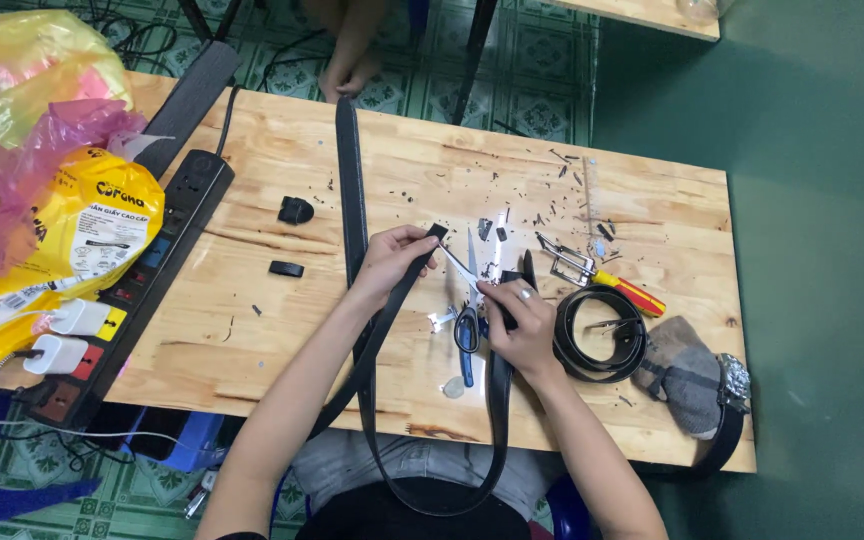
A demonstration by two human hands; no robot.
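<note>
Head view: left hand (389, 257), right hand (522, 325) pinch black belt (407, 300).

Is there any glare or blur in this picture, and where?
Head view: strong glare on the metal pieces beside the scissors, between the left hand and right hand; light is even, shadows on the wooden table soft; the whole picture is slightly soft.

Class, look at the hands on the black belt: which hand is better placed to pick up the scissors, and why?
The right hand. The scissors lie on the wooden table right beside its fingers, handles toward it. The left hand sits farther off, pinching the black belt near its end.
</note>
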